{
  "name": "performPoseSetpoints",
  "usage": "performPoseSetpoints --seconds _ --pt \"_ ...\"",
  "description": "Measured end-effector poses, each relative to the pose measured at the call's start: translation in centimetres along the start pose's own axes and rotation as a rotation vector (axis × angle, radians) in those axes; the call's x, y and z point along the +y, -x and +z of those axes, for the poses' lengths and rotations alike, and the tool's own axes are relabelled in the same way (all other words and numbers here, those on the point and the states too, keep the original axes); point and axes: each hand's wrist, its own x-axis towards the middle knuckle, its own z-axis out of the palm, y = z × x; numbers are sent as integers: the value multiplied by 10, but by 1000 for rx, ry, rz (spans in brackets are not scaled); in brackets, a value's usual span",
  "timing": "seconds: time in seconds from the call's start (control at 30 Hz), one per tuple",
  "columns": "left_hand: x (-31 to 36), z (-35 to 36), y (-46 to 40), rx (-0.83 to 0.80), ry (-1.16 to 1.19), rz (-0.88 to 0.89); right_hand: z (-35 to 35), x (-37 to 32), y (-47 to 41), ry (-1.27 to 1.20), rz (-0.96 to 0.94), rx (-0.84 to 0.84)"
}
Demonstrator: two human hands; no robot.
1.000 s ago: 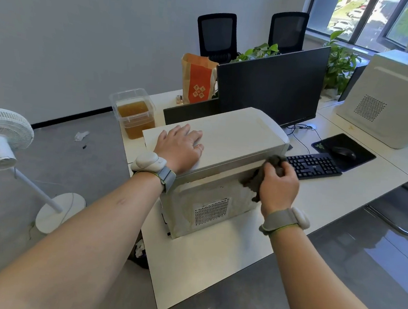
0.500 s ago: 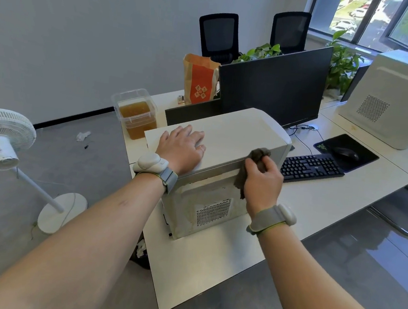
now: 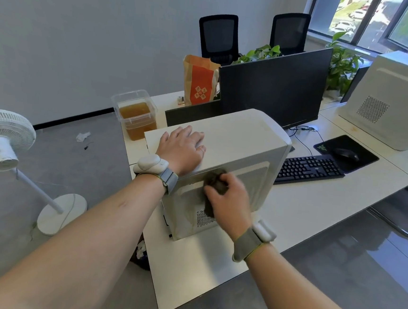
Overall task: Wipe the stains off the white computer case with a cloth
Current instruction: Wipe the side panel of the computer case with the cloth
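**Wiping side panel of white PC case: mid-stroke, stains left low down**

White computer case (image 3: 226, 141) lying on its side near front-left corner of white desk (image 3: 316, 208), vented panel facing the camera. Left hand (image 3: 182, 147) flat on top face, fingers straight and spread, pressing down to brace; nothing held. Right hand (image 3: 228, 201) curled round dark grey cloth (image 3: 216, 180), bunched up and pushed against facing panel just under top edge, above vent grille (image 3: 204, 218).

How to do it well (judgement):
- Keep left palm weight on top so case doesn't slide toward keyboard (image 3: 310, 167) w/ each pass.
- Spread cloth flatter; a tight wad covers little area.
- Brownish streaks visible lower-left of panel, beside grille, so work down and left w/ overlapping strokes, more pressure there.
- Go light over grille holes; cloth could snag or push dirt in.
- Refold to a clean face once soiled, else smearing likely.
- Can't tell if cloth is damp; dry cloth prob. needs several passes.

Vs earlier frames:
- 1 s ago right hand + cloth sat at right end of panel's top edge, near the rounded corner; 0.5 s ago about mid-edge; now further left and lower, close to left wrist. So stroke running right to left.
- Left hand same spot on top, same flat pose.
- Case, monitor (image 3: 275, 86), tub of amber liquid (image 3: 137, 116) unchanged in place.
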Motion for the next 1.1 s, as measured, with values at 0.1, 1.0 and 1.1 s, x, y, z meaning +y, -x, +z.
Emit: performPoseSetpoints --seconds 0.1,1.0,1.1 --pt "0 1 1 -12 9 2 -10 3 -2 -164 72 -57" --pt "-32 -21 10 -8 1006 -97 38 -19 31 -199 158 30" --pt "-35 -21 12 99 1138 -148 36 -18 37 -192 105 -117"
